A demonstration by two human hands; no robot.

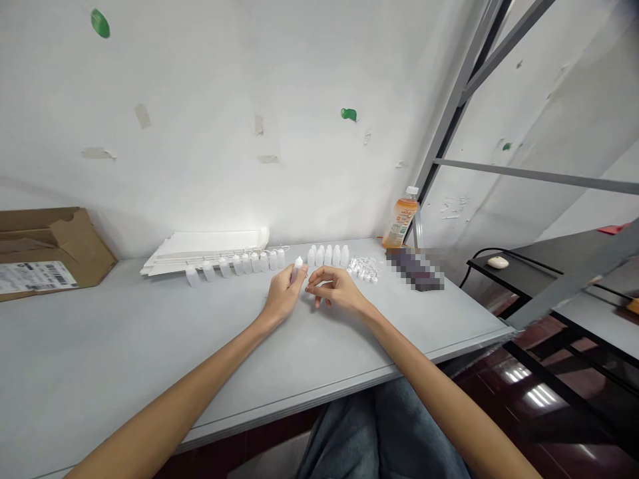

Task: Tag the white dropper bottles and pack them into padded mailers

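Note:
My left hand (284, 291) is closed around a small white dropper bottle (298, 262), which stands upright with its pointed tip showing above the fingers. Just right of it, my right hand (335, 289) has its thumb and index finger drawn together close to the bottle. Whatever lies between those fingertips, if anything, is too small to make out. Behind my left hand runs a row of small white bottles (247, 263) with thin loops at their tops. Several similar bottles (328, 256) stand grouped behind my right hand. A pile of small white caps with straps (364, 269) lies to its right.
White flat sheets (214, 243) lie against the wall behind the left row. An opened cardboard box (54, 249) sits at the far left. An orange drink bottle (401, 219) and a blurred dark item (415, 269) are at the right, near the grey metal frame (452, 120).

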